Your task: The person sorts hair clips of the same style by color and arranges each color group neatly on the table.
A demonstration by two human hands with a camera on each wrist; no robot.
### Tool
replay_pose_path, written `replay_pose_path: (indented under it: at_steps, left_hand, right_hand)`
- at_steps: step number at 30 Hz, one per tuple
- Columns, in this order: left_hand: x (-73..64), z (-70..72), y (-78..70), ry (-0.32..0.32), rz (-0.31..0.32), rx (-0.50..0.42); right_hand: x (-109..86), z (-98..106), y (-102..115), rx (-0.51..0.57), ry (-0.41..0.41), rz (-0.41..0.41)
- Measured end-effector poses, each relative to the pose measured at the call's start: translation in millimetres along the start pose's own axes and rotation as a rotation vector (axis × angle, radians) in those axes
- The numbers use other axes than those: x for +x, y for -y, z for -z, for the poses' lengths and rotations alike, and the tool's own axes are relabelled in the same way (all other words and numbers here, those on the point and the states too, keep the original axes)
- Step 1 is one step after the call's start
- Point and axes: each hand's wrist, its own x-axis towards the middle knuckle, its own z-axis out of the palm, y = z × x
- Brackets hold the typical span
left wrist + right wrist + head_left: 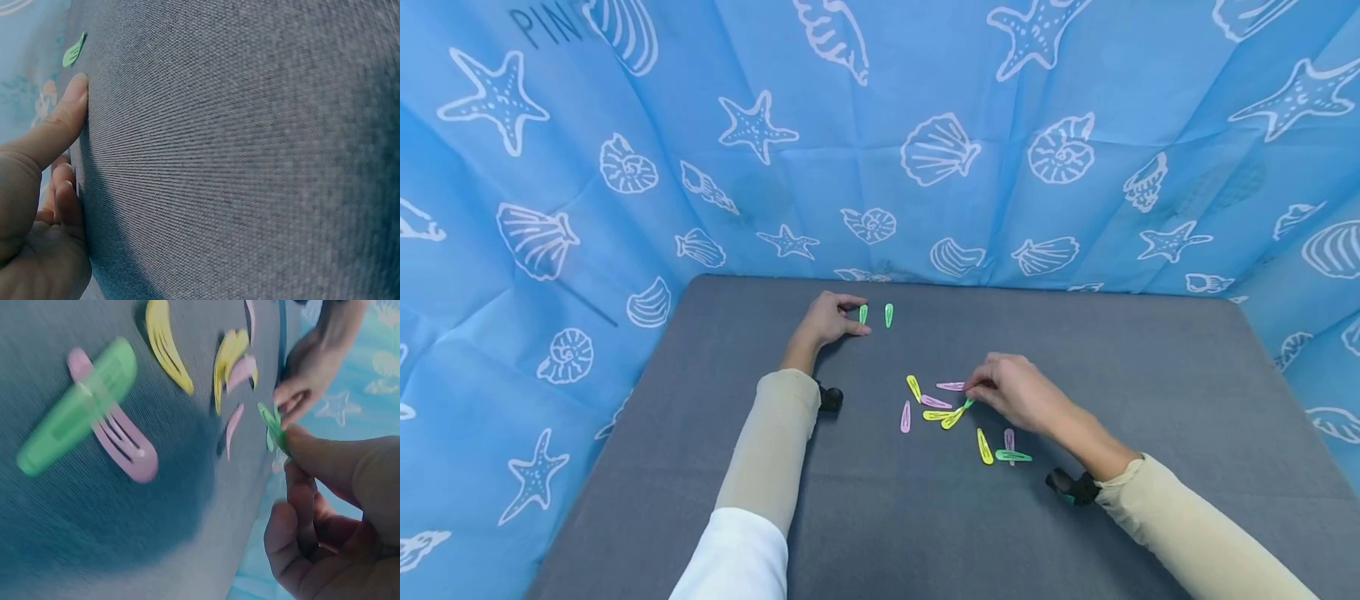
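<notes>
In the head view my left hand (pixel 831 319) rests at the far left of the table, its thumb and forefinger at either end of a green snap hair clip (pixel 862 314). A second green clip (pixel 889 315) lies just right of it. The left wrist view shows the left thumb (pixel 65 115) against the cloth and one green clip (pixel 74 51) beyond it. My right hand (pixel 1018 390) pinches a green hair clip (pixel 273 427) between thumb and forefinger, above the loose clips. Yellow clips (pixel 985 447) and pink clips (pixel 906 417) lie close by.
A green clip (pixel 1013 456) lies across a pink clip (pixel 1009 438) near the right wrist. Dark grey cloth covers the table (pixel 880 525). Behind it and at its sides hangs a blue curtain (pixel 820 175) with shells and starfish.
</notes>
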Motion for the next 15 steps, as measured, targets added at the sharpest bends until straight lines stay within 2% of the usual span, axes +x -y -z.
replay_pose_path:
  at_steps: [6, 15]
  left_hand:
    - [-0.2, 1.8, -1.9, 0.001, 0.007, -0.004]
    - [-1.3, 1.5, -1.5, 0.004, 0.006, -0.002]
  right_hand:
    - [22.4, 6, -14, -0.022, 0.036, -0.022]
    - [58.1, -7, -29, -0.035, -0.005, -0.061]
